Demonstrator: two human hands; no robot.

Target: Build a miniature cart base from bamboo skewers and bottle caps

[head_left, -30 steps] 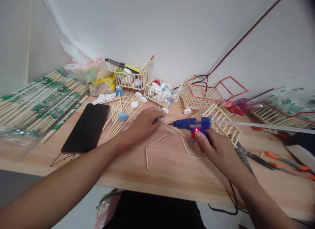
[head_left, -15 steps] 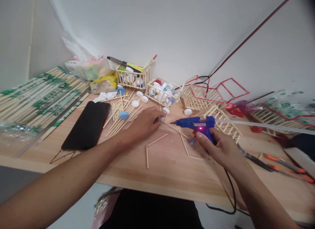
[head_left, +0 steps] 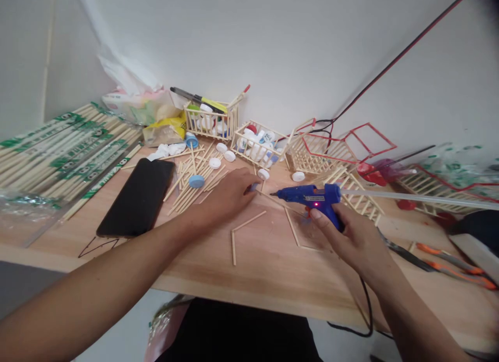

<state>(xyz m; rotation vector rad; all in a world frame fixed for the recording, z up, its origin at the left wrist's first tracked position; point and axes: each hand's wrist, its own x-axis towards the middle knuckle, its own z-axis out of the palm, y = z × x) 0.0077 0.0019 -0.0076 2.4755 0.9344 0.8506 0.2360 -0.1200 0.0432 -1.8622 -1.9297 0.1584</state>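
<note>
My right hand point(head_left: 356, 238) grips a blue glue gun point(head_left: 310, 195) with a red light on its side; its nozzle points left, low over the wooden table point(head_left: 265, 268). A long clear glue stick point(head_left: 421, 199) sticks out of its back. My left hand point(head_left: 228, 196) rests on the table with fingers curled, pinching a thin wooden stick point(head_left: 273, 199) whose end lies just left of the nozzle. A glued angle of two sticks point(head_left: 239, 235) lies in front of my left hand. A stick frame point(head_left: 298, 232) lies flat under the gun.
A black phone point(head_left: 138, 197) lies at the left, beside packs of wrapped chopsticks point(head_left: 66, 157). Loose sticks and bottle caps point(head_left: 197, 181) are scattered behind my left hand. Small stick baskets point(head_left: 257, 144) and red-edged frames point(head_left: 343, 144) stand along the wall. Orange-handled pliers point(head_left: 456, 260) lie at right.
The glue gun has shifted slightly right and up with my right hand. My left hand has stayed on the stick.
</note>
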